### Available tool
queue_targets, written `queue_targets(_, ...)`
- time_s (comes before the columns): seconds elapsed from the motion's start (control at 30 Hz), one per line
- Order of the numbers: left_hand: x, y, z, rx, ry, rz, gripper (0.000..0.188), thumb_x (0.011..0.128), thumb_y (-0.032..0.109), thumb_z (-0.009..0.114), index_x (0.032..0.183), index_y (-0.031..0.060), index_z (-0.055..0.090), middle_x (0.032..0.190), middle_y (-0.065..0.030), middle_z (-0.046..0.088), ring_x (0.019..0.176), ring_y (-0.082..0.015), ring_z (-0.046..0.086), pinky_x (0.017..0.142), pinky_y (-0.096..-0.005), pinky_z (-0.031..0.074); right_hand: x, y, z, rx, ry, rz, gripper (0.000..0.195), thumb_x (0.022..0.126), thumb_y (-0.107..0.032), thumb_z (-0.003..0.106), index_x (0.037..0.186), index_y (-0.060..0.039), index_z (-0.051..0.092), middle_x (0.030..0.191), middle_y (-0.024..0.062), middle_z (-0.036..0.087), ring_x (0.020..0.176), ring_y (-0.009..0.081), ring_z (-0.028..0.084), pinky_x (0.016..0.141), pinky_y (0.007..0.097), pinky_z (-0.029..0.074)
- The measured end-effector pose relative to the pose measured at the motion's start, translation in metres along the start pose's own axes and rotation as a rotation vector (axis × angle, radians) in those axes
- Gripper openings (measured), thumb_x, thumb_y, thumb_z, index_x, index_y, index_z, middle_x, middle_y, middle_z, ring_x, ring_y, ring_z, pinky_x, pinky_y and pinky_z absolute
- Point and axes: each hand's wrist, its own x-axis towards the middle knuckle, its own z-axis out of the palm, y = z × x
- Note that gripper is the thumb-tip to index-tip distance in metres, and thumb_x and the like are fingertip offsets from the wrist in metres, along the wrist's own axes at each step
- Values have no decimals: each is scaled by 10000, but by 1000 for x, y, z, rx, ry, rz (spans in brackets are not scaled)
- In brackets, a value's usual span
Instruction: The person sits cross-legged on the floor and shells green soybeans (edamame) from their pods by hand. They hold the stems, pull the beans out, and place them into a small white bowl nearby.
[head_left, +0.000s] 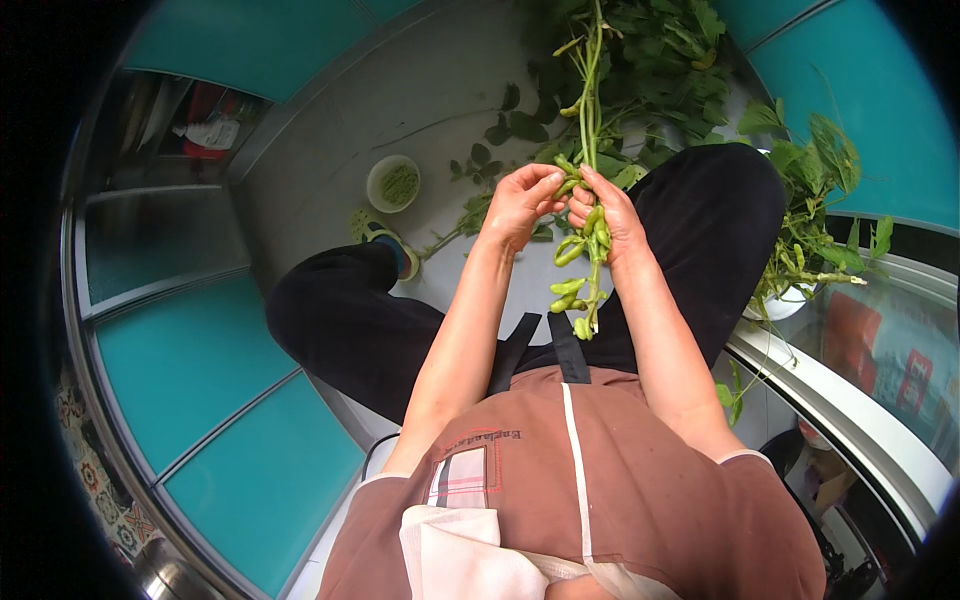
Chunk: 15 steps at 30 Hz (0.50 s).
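Note:
My right hand (611, 214) is closed around a green soybean stalk (591, 112) that carries several plump pods. The cut end of the stalk points down towards my lap, with pods (570, 287) hanging near it. With thumb and fingertips, my left hand (525, 199) pinches a pod (568, 180) beside the stalk, just left of my right hand. A white bowl (373, 180) holding small green pieces stands on the floor to the left, beyond my shoe.
Leafy plants (652, 75) lie heaped on the floor ahead. More stalks (814, 247) rest over a white container (784, 304) at the right, by a white-framed glass door (847, 382). Teal cabinets (202, 360) flank the left side. A yellow-green clog (409, 262) is on my left foot.

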Motion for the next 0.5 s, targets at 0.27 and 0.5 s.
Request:
queue_targets(0.27, -38, 18, 27, 204, 128, 176, 133, 821, 119, 637, 881, 3, 611, 742, -22, 612, 593, -67, 529, 528, -205, 447, -35, 1, 21, -229, -120, -143, 180, 884, -161, 550, 1002, -42, 486, 650, -21, 430, 443, 40, 352, 401, 176, 281)
queue_targets(0.5, -49, 31, 29, 328, 124, 166, 159, 843, 128, 616, 955, 15, 599, 815, -34, 626, 662, -82, 577, 624, -213, 490, -43, -5, 25, -317, -166, -137, 235, 846, -139, 604, 1013, -21, 487, 707, 4, 499, 518, 58, 445, 452, 158, 353)
